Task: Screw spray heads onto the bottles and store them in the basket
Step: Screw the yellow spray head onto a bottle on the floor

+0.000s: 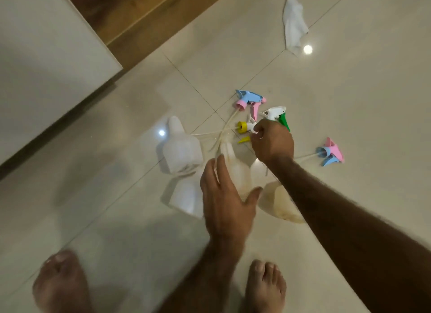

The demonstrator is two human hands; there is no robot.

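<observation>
Several translucent bottles lie on the tiled floor. My left hand (224, 196) is spread open over a yellowish bottle (238, 170), its fingers around the body without a clear grip. My right hand (271, 141) is closed on a white spray head with a yellow collar (242, 127); its tube points left. A blue-and-pink spray head (250, 100), a white-and-green one (277, 114) and a second blue-and-pink one (331, 153) lie nearby. A clear bottle (180, 147) rests to the left, another (186, 196) below it, and a stained one (279, 203) lies under my right forearm.
A white cloth (293, 26) lies on the floor at the upper right. A white cabinet panel (46, 56) and a wooden strip (140, 14) fill the upper left. My bare feet (264, 287) are at the bottom edge. No basket is in view.
</observation>
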